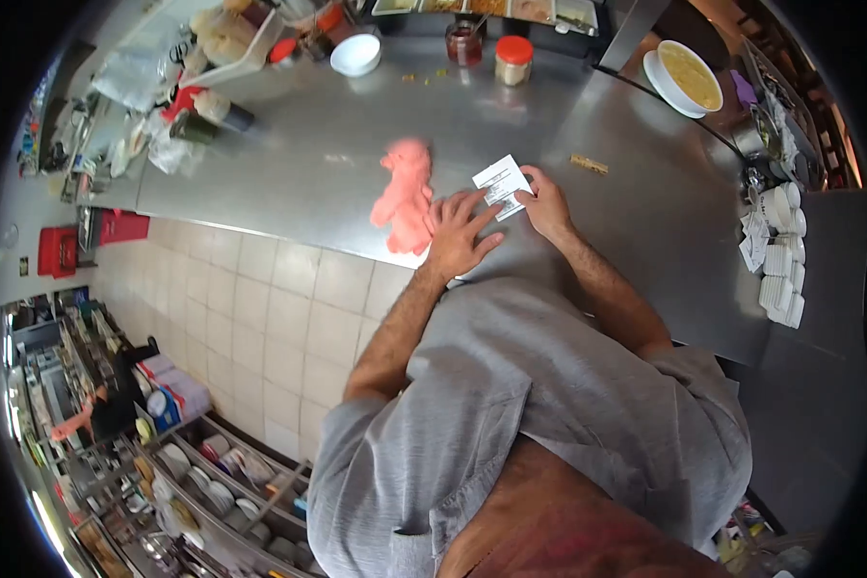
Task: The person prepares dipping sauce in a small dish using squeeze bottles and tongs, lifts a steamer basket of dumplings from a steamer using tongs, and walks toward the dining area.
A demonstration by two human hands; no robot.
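A small white printed paper slip (496, 176) lies at a tilt over the steel counter in front of me. My right hand (547, 205) grips its right edge between thumb and fingers. My left hand (462, 234) is open, with its fingers spread toward the slip's lower left corner; whether the fingertips press on the paper I cannot tell. Just left of that hand, a crumpled pink cloth (405, 197) lies near the counter's front edge, close to the fingers.
The steel counter (299, 154) holds a white bowl (355, 55), a red-lidded jar (513, 61), a dark red jar (463, 44) and squeeze bottles (223, 110). A bowl of yellow food (686, 79) stands far right, above stacked white cups (785, 255). A brown packet (589, 165) lies right of the slip.
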